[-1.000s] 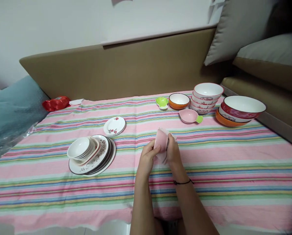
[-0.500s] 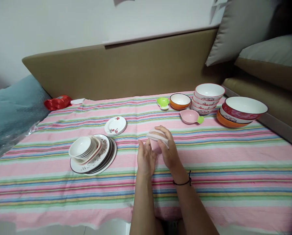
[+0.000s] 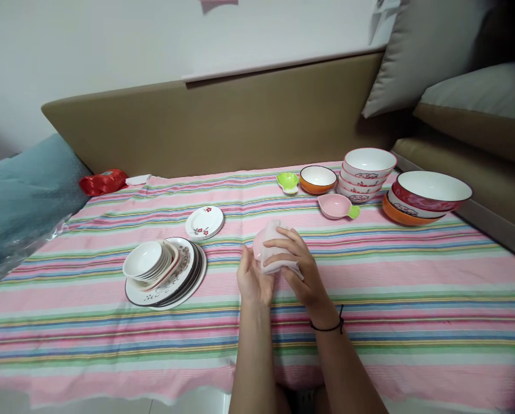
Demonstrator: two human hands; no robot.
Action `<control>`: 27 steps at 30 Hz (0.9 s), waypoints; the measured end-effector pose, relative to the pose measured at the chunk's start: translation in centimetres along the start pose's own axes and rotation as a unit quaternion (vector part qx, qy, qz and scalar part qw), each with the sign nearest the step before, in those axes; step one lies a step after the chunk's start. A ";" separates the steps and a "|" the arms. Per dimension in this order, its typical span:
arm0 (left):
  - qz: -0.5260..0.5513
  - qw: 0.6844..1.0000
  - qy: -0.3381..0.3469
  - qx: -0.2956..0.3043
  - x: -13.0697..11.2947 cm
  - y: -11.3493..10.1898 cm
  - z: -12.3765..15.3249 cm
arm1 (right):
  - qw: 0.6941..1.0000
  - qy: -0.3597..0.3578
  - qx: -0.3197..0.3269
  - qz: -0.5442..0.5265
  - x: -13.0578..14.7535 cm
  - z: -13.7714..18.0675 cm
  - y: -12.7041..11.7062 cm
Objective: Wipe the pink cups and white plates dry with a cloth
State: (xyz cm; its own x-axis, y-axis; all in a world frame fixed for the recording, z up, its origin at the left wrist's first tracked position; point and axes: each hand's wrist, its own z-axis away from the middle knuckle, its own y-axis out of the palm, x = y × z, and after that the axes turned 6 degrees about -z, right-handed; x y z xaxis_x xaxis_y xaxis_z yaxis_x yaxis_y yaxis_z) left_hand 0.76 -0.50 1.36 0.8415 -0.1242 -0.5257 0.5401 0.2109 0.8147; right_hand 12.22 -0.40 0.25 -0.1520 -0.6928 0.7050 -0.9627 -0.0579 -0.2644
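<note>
Near the middle of the striped cloth, my left hand (image 3: 254,282) is closed around a small pink dish (image 3: 258,244), supporting it from below and the left. My right hand (image 3: 304,269) presses a white wipe (image 3: 271,256) over the dish, fingers bent across it. Most of the dish is covered by the wipe and fingers, so its full shape is hidden. Beyond my right hand lies a pink leaf-shaped dish (image 3: 334,206) with a green handle. A black cord bracelet rings my right wrist.
Stacked plates and small white bowls (image 3: 142,260) stand at left, with flowered small plates (image 3: 204,221) behind. At back right are a green dish (image 3: 287,182), an orange bowl (image 3: 318,183), stacked white bowls (image 3: 363,172) and larger stacked bowls (image 3: 432,192). A red package (image 3: 103,182) lies far left.
My right hand has slid the wipe across the dish and spread it over more of the surface. The dish has tilted in my left hand, which has shifted slightly left.
</note>
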 end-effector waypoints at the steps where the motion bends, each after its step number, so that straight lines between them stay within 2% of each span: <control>1: 0.000 1.000 -0.007 -0.010 0.1 0.1 -0.1 | 1.000 0.004 -0.006 -0.002 0.1 0.1 -0.2; 6: -0.005 1.000 0.007 -0.001 0.5 0.6 -0.3 | 0.999 0.016 -0.048 -0.015 0.2 0.2 -0.6; 12: -0.033 0.998 0.020 0.042 1.0 0.6 0.1 | 0.987 0.069 -0.144 -0.012 -0.4 0.0 1.7; 18: -0.028 0.998 0.028 0.045 0.6 -0.1 0.0 | 0.997 0.034 -0.061 -0.025 -0.1 0.1 1.2; 24: -0.033 0.996 0.022 0.074 0.5 0.2 0.4 | 0.985 0.063 -0.163 -0.010 0.0 0.0 2.2; 27: -0.043 0.997 0.013 0.060 0.6 0.1 0.5 | 0.992 0.046 -0.116 0.028 -0.1 0.0 2.4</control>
State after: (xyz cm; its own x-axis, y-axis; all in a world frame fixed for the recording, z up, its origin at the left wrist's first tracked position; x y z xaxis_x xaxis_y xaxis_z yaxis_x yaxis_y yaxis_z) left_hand 1.31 -1.06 1.27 0.7919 -0.1106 -0.6006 0.6095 0.0828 0.7884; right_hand 9.87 -0.48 -0.44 -0.2169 -0.6208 0.7533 -0.9760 0.1538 -0.1543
